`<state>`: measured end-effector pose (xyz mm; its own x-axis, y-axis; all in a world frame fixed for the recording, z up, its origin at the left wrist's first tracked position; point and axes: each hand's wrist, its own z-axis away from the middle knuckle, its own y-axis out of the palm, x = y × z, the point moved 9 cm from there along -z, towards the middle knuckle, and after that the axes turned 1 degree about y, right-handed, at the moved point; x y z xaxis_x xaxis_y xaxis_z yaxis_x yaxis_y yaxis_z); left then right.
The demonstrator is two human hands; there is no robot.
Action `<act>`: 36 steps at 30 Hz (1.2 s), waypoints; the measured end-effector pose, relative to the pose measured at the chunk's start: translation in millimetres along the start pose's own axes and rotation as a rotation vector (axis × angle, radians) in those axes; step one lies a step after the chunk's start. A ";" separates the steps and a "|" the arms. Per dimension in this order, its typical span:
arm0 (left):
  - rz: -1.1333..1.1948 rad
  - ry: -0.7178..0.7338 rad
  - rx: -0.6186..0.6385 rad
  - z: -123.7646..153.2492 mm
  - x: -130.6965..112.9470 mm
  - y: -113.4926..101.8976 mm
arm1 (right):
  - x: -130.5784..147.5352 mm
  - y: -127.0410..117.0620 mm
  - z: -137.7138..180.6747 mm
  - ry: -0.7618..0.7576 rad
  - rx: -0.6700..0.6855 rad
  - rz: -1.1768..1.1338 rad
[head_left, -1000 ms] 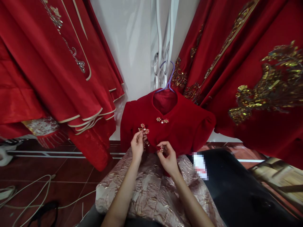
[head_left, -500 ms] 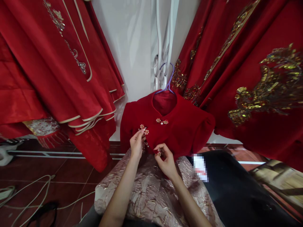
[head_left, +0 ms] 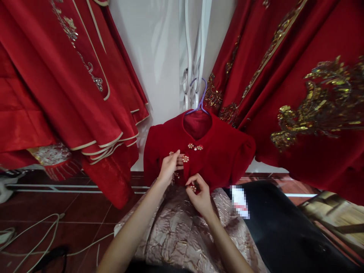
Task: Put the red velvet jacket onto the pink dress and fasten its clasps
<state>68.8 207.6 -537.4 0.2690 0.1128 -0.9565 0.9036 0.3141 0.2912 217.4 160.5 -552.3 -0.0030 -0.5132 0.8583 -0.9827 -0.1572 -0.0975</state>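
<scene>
A red velvety jacket (head_left: pixel 220 163) with pearl-and-gold flower clasps hangs before me on a purple hanger (head_left: pixel 202 99). The collar clasp (head_left: pixel 195 146) spans the front just below the neckline. My left hand (head_left: pixel 169 167) is at the jacket's front opening, thumb raised apart from its straightened fingers. Those fingertips touch the edge beside a flower clasp (head_left: pixel 185 158). Lower down, my right hand (head_left: pixel 199 192) is closed in a pinch on the jacket's front edge, by another flower clasp (head_left: pixel 193 188). Its fingers partly cover that clasp.
Red garments (head_left: pixel 93 94) with pale piping hang at left; a red gown (head_left: pixel 307 159) with gold sequins hangs at right. Shiny pinkish fabric (head_left: pixel 176 227) lies under my arms. A black surface (head_left: pixel 278 220) is at right, and white cables (head_left: pixel 54 227) cross the tiled floor.
My left hand has moved slightly right and its pinch on the flower clasp has loosened. That clasp and the jacket edge have shifted right. My right hand keeps its pinch.
</scene>
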 end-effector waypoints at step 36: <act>-1.571 0.925 -0.260 5.1 -120.6 33.0 | 60.2 -17.2 -73.3 0.206 0.073 0.152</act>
<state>67.9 199.5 -412.5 -0.9996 -0.0015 -0.0281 0.0178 0.7390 -0.6734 220.5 194.1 -462.1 -0.1941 -0.3543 0.9148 -0.9524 -0.1555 -0.2623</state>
